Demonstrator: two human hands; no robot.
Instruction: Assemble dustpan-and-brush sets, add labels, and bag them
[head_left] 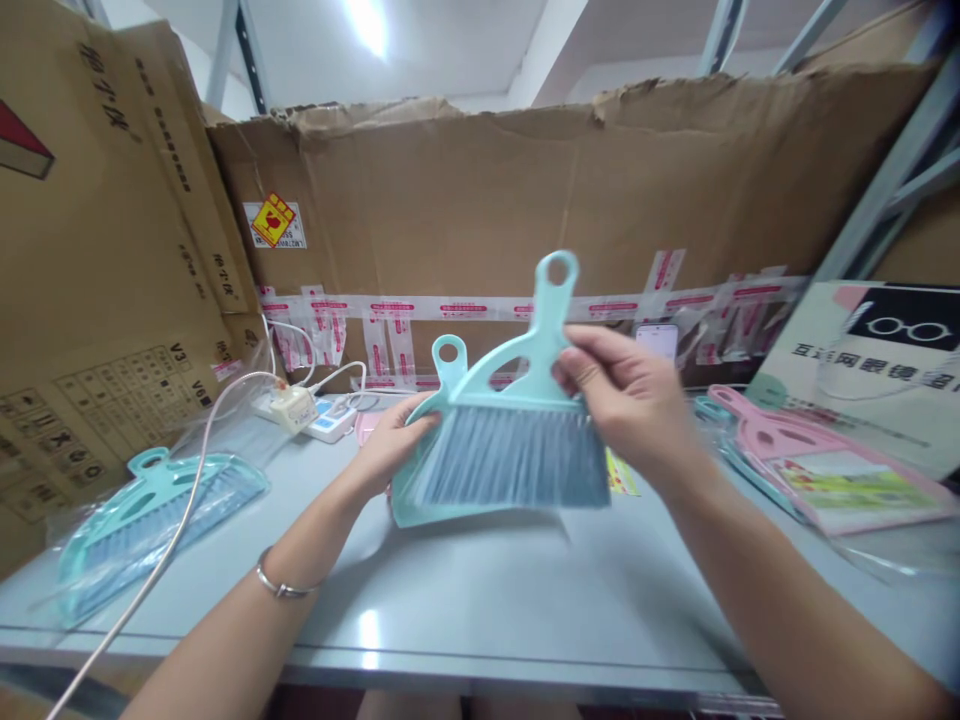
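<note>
My right hand (626, 395) grips a small teal hand brush (525, 440) by its handle, grey bristles pointing down. My left hand (394, 440) holds a matching teal dustpan (442, 375) behind the brush, its looped handle sticking up. Both are held above the grey table (480, 600), the brush lying against the pan. A silver bracelet (281, 585) is on my left wrist.
A bagged teal brush-and-pan set (150, 515) lies at the left, crossed by a white cable (187, 510). A power strip (307, 415) sits at the back left. Pink bagged sets (825, 470) lie at the right. Cardboard walls (480, 200) enclose the back and left.
</note>
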